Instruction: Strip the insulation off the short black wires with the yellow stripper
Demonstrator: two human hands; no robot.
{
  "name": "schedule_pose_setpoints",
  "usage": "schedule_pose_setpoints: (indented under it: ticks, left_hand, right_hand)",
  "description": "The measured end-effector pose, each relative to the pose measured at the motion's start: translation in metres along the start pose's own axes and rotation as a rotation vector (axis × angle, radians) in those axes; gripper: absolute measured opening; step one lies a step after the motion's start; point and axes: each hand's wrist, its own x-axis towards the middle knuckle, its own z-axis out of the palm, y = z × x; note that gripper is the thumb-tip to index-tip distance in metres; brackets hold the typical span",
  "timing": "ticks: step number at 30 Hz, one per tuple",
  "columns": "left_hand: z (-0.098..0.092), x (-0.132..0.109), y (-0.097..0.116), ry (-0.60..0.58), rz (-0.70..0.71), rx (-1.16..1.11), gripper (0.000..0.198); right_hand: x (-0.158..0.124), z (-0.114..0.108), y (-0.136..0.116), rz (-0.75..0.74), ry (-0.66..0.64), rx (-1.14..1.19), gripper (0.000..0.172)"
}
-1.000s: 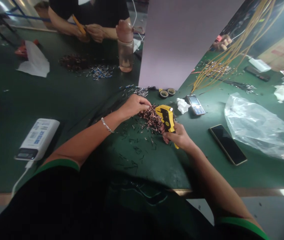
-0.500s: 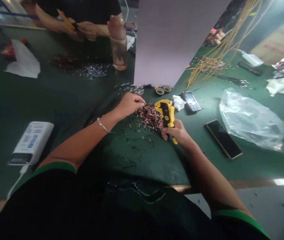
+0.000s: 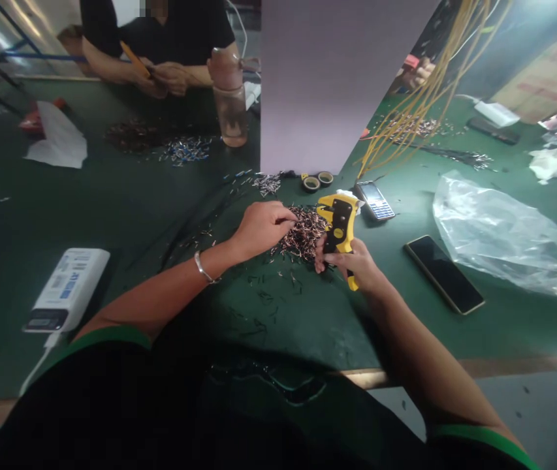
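Note:
My right hand [image 3: 354,264] is wrapped round the handles of a yellow and black wire stripper [image 3: 339,225], whose head points up and away over the green table [image 3: 111,202]. Just left of the tool lies a pile of short copper-ended wire pieces [image 3: 303,234]. My left hand [image 3: 260,227] rests on the left edge of that pile with its fingers curled and pinched into the wires. What the fingertips hold is too small to make out. Loose black wire offcuts [image 3: 268,287] are scattered in front of the pile.
A white power bank [image 3: 67,287] lies at the left, a black smartphone [image 3: 443,273] and a keypad phone [image 3: 375,200] at the right, beside a clear plastic bag [image 3: 503,232]. Tape rolls [image 3: 317,180], a bottle [image 3: 229,104] and a grey board [image 3: 327,78] stand behind. Another person's hands [image 3: 163,75] work across the table.
My left hand drew back a little toward me on the wire pile. The stripper's head tilted more upright and to the right. The view shifted slightly.

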Motion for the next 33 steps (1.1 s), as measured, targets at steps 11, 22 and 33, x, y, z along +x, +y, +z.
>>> schedule_pose_setpoints:
  ticks: [11,22,33]
  left_hand:
    - [0.006,-0.01,0.017,-0.087,0.024,0.015,0.023]
    - [0.017,-0.012,0.025,-0.278,-0.048,-0.096,0.021]
    - [-0.007,-0.023,0.036,-0.153,-0.104,-0.064,0.016]
  right_hand:
    - [0.0,0.014,-0.003,-0.098,0.133,0.034,0.03]
    - [-0.001,0.014,0.004,-0.139,0.104,0.073,0.022]
    - [-0.004,0.017,0.004,-0.149,0.035,0.077,0.022]
